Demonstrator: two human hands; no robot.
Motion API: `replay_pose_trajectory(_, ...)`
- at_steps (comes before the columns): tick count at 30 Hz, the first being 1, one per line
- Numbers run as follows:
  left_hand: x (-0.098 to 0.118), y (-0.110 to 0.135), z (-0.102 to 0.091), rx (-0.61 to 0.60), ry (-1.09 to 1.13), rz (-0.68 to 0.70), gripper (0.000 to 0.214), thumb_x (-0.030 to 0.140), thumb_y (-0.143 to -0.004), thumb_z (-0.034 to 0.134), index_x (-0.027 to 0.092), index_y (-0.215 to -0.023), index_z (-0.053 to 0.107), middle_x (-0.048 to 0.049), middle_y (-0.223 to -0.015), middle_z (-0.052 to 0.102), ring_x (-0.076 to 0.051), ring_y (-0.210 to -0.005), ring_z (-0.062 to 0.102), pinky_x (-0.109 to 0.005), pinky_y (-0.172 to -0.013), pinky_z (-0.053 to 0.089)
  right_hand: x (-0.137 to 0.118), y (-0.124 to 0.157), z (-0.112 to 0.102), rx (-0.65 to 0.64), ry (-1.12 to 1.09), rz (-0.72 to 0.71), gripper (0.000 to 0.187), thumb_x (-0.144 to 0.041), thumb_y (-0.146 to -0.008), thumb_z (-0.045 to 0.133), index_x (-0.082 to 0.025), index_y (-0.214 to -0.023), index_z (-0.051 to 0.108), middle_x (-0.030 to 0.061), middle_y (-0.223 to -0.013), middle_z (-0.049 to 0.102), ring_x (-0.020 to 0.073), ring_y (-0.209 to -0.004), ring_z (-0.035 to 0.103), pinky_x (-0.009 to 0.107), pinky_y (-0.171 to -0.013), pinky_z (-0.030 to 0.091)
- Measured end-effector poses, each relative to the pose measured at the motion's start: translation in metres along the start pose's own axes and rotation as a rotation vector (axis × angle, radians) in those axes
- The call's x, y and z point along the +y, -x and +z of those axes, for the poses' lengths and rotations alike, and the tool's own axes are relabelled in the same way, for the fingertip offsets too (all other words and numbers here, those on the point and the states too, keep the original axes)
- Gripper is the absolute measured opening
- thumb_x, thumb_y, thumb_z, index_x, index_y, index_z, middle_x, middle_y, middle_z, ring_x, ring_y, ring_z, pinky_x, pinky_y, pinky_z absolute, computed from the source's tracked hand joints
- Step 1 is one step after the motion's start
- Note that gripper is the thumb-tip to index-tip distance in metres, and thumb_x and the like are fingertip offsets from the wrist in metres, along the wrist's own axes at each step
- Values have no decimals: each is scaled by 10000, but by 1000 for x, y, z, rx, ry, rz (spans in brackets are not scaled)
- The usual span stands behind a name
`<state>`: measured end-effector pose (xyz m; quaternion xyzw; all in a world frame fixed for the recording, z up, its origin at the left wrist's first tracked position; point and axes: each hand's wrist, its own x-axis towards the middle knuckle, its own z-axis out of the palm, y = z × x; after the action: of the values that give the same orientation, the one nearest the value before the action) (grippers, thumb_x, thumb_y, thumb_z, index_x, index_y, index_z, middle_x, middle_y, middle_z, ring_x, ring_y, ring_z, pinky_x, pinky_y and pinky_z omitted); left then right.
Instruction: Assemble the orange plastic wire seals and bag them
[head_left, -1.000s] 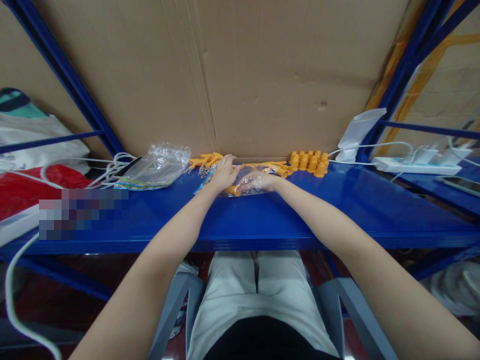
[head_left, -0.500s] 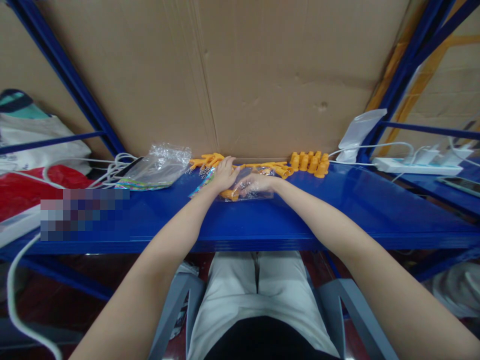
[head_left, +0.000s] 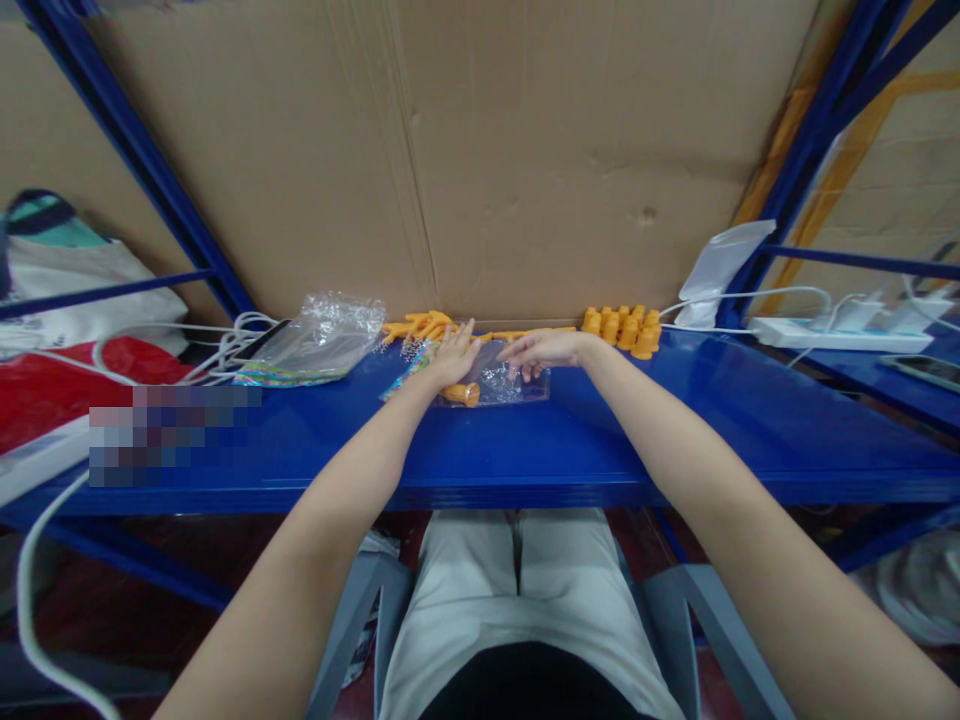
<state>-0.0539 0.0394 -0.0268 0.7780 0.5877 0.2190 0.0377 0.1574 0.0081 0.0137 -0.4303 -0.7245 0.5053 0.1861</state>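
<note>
A clear plastic bag [head_left: 499, 388] with a colourful printed end lies on the blue table, and a yellow-orange cup-shaped piece [head_left: 460, 395] shows at its lower left. My left hand [head_left: 454, 356] rests flat across the bag's left part, fingers stretched out. Over the right part hovers my right hand [head_left: 546, 350], fingers apart and slightly bent, with nothing visible in them. Whether its fingertips touch the plastic, I cannot tell. Behind the hands lie orange hand-shaped pieces [head_left: 420, 325] with small chains, partly covered by my left hand.
Orange cup-shaped pieces [head_left: 621, 328] stand grouped at the back right. To the left is a stack of clear bags [head_left: 311, 345] beside white cables [head_left: 225, 345]. A power strip [head_left: 840, 335] and a phone [head_left: 926, 370] lie far right. Cardboard [head_left: 525, 160] closes off the back.
My right hand has moved right and its fingers have spread from the bag's middle. An orange piece near it at the back no longer shows. My left hand stays on the bag.
</note>
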Motion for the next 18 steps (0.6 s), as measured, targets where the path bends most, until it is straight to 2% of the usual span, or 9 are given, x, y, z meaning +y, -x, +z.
replay_pose_trajectory(3, 0, 2, 0, 21, -20, -31, 633, 515, -968, 222, 276, -1552, 274, -63, -1610, 277, -339, -1505, 157, -673, -1153, 173, 2, 4, -16, 121, 54, 23, 307, -168, -807, 697, -183, -1112, 714, 30, -768, 732, 82, -539, 561, 213, -568, 489)
replay_pose_trajectory(6, -1, 2, 1, 25, -14, -50, 640, 535, -962, 215, 292, -1550, 280, -56, -1602, 300, -340, -1503, 165, -679, -1151, 176, 8, 5, -32, 360, 211, 114, 179, -220, -836, 669, -170, -989, 747, 48, -714, 711, 113, -537, 578, 266, -598, 519)
replay_pose_trajectory(9, -4, 1, 2, 1, -5, -89, 649, 559, -956, 205, 312, -1554, 265, -40, -1608, 286, -337, -1507, 151, -685, -1151, 167, 19, 6, -49, 638, 456, 251, 196, -228, -866, 604, -132, -955, 749, 121, -782, 726, 208, -698, 678, 340, -689, 547)
replay_pose_trajectory(12, -7, 0, 4, 24, -1, -86, 640, 570, -954, 212, 328, -1541, 300, -51, -1596, 315, -351, -1496, 190, -698, -1138, 186, 32, 8, -62, 802, 729, 341, 261, -253, -821, 675, -89, -1014, 735, 226, -910, 726, 321, -953, 690, 389, -810, 536)
replay_pose_trajectory(14, -8, -1, 4, 36, -1, -68, 638, 569, -955, 216, 324, -1535, 316, -61, -1593, 321, -359, -1489, 210, -703, -1132, 192, 39, 10, -66, 805, 800, 358, 344, -306, -820, 691, -70, -1069, 712, 247, -950, 717, 348, -1005, 676, 426, -838, 531)
replay_pose_trajectory(18, -5, 2, 2, 0, -30, -95, 653, 568, -955, 189, 314, -1551, 272, -50, -1612, 273, -344, -1503, 165, -696, -1147, 158, 44, 12, -63, 693, 738, 404, 374, -390, -879, 624, -72, -1055, 711, 227, -911, 711, 330, -937, 696, 447, -837, 538)
